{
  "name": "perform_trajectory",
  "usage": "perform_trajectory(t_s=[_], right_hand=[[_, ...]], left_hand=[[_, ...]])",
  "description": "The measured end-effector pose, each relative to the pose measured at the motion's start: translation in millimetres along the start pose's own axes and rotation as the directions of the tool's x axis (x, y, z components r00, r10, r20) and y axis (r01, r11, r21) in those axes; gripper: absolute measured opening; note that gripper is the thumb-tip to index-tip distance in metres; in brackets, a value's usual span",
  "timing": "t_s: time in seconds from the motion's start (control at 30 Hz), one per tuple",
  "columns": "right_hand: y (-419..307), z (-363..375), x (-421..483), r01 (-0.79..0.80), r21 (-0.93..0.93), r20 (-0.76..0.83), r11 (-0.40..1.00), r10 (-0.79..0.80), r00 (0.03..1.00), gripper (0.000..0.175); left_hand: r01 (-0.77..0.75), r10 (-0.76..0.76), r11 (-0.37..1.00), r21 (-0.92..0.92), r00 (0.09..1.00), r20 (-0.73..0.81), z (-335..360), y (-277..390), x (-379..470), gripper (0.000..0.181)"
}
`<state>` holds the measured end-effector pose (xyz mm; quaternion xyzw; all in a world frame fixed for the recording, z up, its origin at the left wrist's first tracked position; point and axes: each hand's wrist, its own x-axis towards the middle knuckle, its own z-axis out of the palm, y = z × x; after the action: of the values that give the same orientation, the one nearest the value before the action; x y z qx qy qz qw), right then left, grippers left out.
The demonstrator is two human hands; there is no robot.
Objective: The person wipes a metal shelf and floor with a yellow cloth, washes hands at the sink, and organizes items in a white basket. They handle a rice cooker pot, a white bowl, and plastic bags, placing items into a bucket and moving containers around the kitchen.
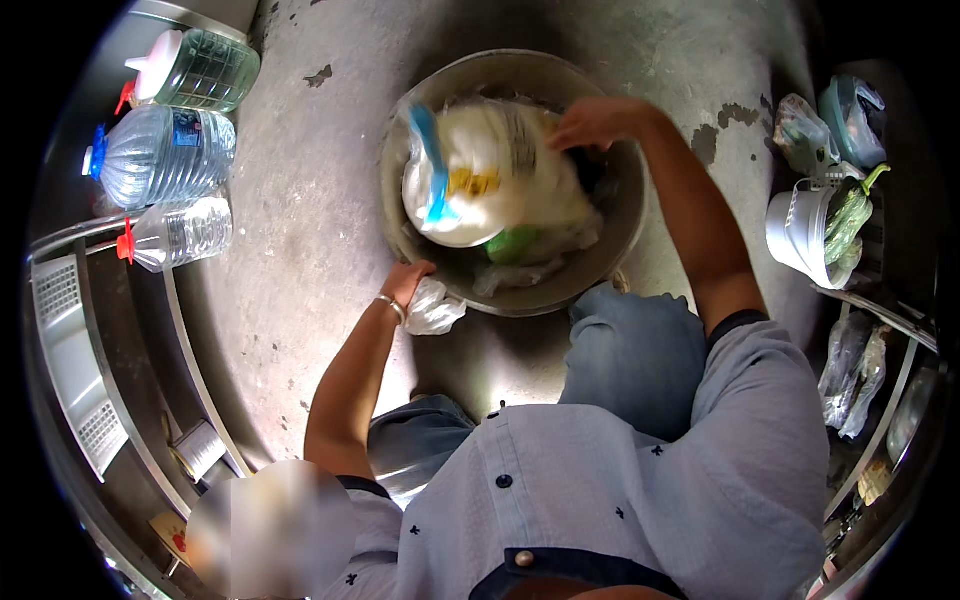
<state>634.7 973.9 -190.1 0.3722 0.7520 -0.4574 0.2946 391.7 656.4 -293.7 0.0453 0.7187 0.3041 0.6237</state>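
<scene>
A wide round metal basin (pixel 637 202) stands on the concrete floor before me. In it lie a pale, bulky plastic bag (pixel 480 142) with yellow print and a blue strip, a green item (pixel 512 244) and crumpled clear plastic (pixel 517 276). My left hand (pixel 409 281) is at the basin's lower left rim, closed on a crumpled clear plastic bag (pixel 435 306) that hangs just outside the rim. Over the right part of the basin, my right hand (pixel 600 122) reaches in at the edge of the pale bag; blur hides whether its fingers grip it.
At the left, large plastic bottles (pixel 176 154) stand on a metal rack (pixel 184 337), with a tin can (pixel 199 450) lower down. Another shelf at the right holds a white bucket (pixel 799 232) with a green gourd (pixel 847 217), plus bagged items (pixel 802 135). My knee (pixel 634 360) is close below the basin.
</scene>
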Motion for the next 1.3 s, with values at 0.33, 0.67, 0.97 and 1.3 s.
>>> perform_trajectory(t_s=[0.33, 0.67, 0.97, 1.3], right_hand=[[47, 122, 92, -0.254, -0.357, -0.515, 0.899, 0.037, 0.856, 0.024], [34, 101, 37, -0.064, -0.521, -0.73, 0.851, -0.406, 0.55, 0.007], [9, 65, -28, 0.661, 0.256, -0.966, 0.705, 0.202, 0.159, 0.012], [-141, -19, -288, 0.085, -0.13, -0.991, 0.988, -0.131, 0.01, 0.014]], left_hand=[[0.082, -0.079, 0.995, -0.065, 0.996, 0.044, -52, -9, -10, 0.023], [0.172, -0.151, 0.979, -0.108, 0.972, 0.178, -64, -15, 6, 0.026], [-0.035, 0.037, 0.907, -0.421, 0.999, -0.003, -37, -54, -21, 0.022], [-0.045, -0.147, 0.651, -0.758, 0.972, -0.183, -5, -52, -224, 0.017]])
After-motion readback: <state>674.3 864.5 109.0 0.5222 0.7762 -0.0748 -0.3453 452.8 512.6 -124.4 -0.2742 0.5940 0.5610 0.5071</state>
